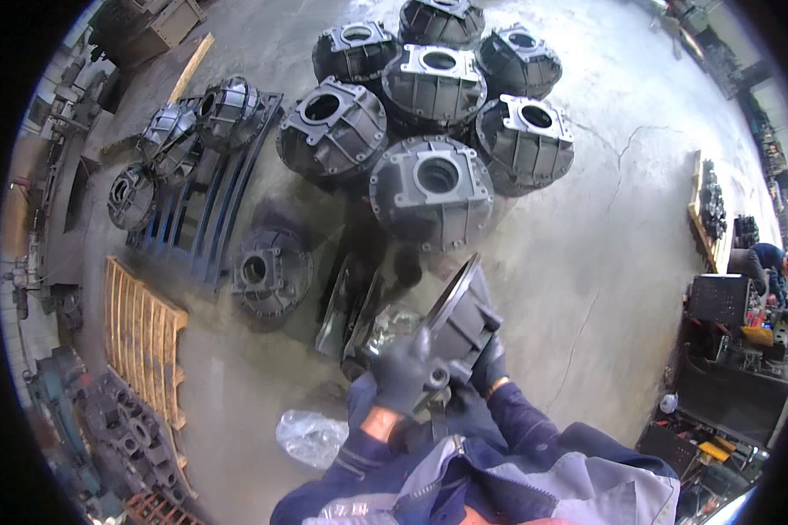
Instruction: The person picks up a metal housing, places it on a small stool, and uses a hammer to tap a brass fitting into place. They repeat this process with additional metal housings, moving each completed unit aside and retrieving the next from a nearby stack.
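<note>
Between my two gloved hands a dark grey metal housing [458,328] is held tilted on its side, its wide rim facing up and to the left. My left hand [399,374] is closed on its near left edge, thumb raised along the rim. On the opposite side my right hand [490,363] grips the casting, with its fingers partly hidden behind it. Just beyond my left hand lies a clear plastic bag [392,327], beside dark metal parts [346,302] on the floor. The nearest upright bell-shaped housing [433,191] stands ahead of the held one.
Several more bell-shaped housings [333,131] cluster ahead. A single housing [271,273] sits at left, near a blue metal pallet [193,206] bearing others. A wooden pallet [144,337] and another plastic bag [312,437] lie left. Far right, a person [769,264] bends near tool benches [731,394].
</note>
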A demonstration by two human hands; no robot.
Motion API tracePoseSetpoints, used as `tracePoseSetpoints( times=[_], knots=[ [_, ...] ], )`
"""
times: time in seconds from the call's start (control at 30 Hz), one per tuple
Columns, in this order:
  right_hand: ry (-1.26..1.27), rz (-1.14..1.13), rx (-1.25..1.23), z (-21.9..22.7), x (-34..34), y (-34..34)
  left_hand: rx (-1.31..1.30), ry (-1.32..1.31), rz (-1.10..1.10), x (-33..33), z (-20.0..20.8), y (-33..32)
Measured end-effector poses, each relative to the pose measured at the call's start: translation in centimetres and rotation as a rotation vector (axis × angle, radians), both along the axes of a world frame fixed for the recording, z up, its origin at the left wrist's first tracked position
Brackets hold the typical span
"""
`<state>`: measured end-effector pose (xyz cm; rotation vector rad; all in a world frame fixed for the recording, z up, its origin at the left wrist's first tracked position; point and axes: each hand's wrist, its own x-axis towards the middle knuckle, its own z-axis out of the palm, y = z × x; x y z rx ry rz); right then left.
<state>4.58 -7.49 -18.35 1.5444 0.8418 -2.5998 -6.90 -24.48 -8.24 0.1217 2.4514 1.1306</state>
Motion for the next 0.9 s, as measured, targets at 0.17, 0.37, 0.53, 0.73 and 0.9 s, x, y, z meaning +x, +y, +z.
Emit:
tracePoseSetpoints(
  times=[0.17, 0.37, 0.53, 0.73, 0.9],
  knots=[
    [0.124, 0.093, 0.573, -1.0, 1.1, 7.8, 0.012, 0.046, -0.053, -0.5, 1.2, 8.7],
    [0.166, -0.211, 0.224, -0.9, 4.4, 18.3, 0.050, 0.007, -0.091, 0.2, 2.8, 20.2],
    [0.166, -0.478, 0.128, 4.4, 6.5, 24.1, 0.199, -0.025, -0.245, 1.8, 5.5, 27.6],
    [-0.062, -0.612, 0.475, 8.1, 10.3, 27.4, 0.284, -0.068, -0.436, 3.0, 7.1, 33.5],
    [-0.100, -0.557, 0.501, 8.8, 9.5, 30.4, 0.382, 0.059, -0.538, 1.3, 8.0, 36.2]
  ],
)
